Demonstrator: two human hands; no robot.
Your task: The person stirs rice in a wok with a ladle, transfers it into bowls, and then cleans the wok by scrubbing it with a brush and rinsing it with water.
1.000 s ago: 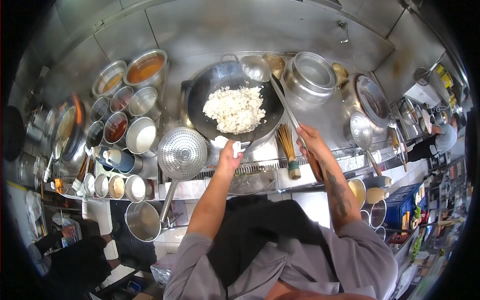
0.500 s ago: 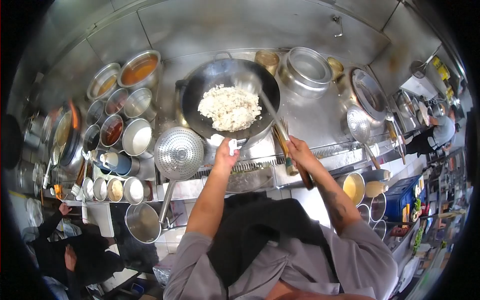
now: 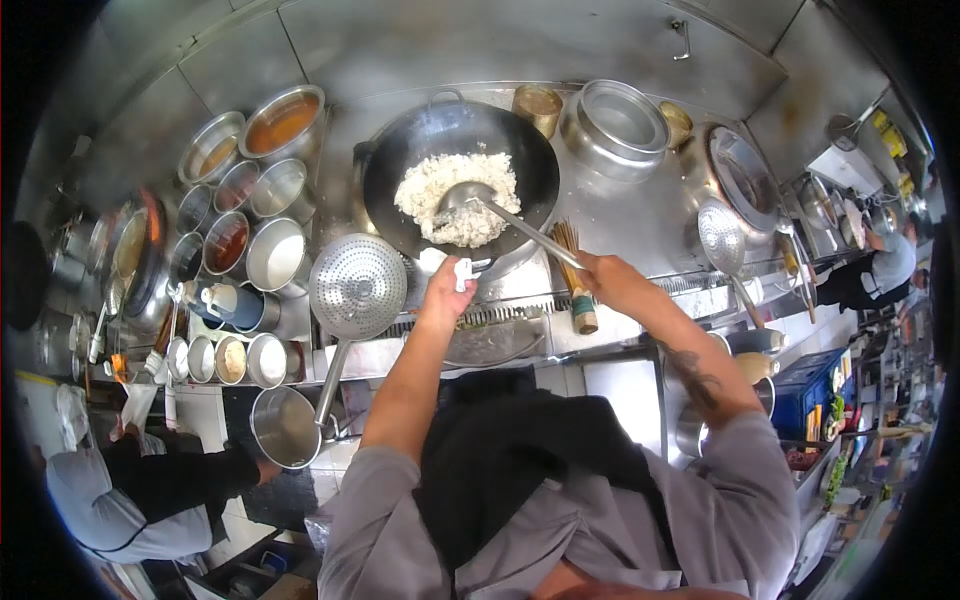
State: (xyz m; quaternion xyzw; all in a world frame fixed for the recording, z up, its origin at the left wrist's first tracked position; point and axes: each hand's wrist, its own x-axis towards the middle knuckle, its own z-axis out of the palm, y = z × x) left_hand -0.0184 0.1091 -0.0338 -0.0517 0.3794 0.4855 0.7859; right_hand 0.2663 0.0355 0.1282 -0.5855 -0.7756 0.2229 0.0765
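Note:
A black wok [image 3: 538, 150] on the stove holds a mound of white rice [image 3: 425, 188]. My left hand [image 3: 445, 298] is closed over a white cloth [image 3: 460, 272] at the wok's near rim, where the handle is mostly covered. Gripped by its handle in my right hand [image 3: 618, 286], a metal ladle [image 3: 520, 226] reaches over the rim, and its bowl rests on the rice with the rounded back up. Just left of my right hand, a bamboo wok brush [image 3: 582, 310] stands at the stove's front edge.
A large perforated strainer [image 3: 357, 288] lies left of the wok, near several seasoning pots [image 3: 276, 254]. Behind on the right stand a lidded metal pot [image 3: 614, 130] and another skimmer [image 3: 720, 236]. A co-worker [image 3: 130, 500] is at the lower left, another person [image 3: 885, 262] far right.
The ladle's bowl has come from the wok's far side toward me onto the rice, flattening and spreading the mound. My right hand has moved up and forward. The co-worker at lower left has shifted.

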